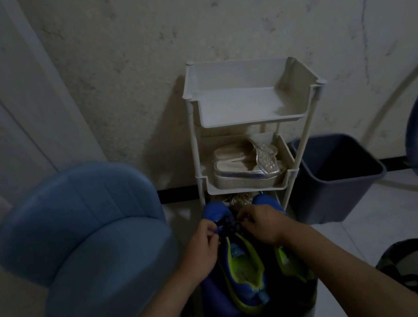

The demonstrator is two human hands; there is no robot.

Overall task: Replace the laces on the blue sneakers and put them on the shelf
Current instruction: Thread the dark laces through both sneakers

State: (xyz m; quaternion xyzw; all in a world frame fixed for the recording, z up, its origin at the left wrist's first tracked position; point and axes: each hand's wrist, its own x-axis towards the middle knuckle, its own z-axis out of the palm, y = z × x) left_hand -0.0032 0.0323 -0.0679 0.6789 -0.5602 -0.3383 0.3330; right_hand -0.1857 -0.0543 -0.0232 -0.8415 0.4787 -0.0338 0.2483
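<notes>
Two blue sneakers with yellow-green lining stand side by side, toes pointing away from me: the left sneaker [243, 268] and the right sneaker [287, 257], which my right forearm partly hides. Both my hands work at the dark lace [228, 226] on the left sneaker. My left hand [203, 244] pinches one end of it. My right hand [260, 224] pinches the other side. A white three-tier shelf [248, 124] stands against the wall just beyond the toes, its top tray bare.
Silver platform sandals [246, 165] fill the shelf's middle tray. A blue padded chair [84, 228] stands at the left. A dark bin [337, 176] sits right of the shelf, with a blue hoop [417, 131] beyond it. My knees frame the bottom corners.
</notes>
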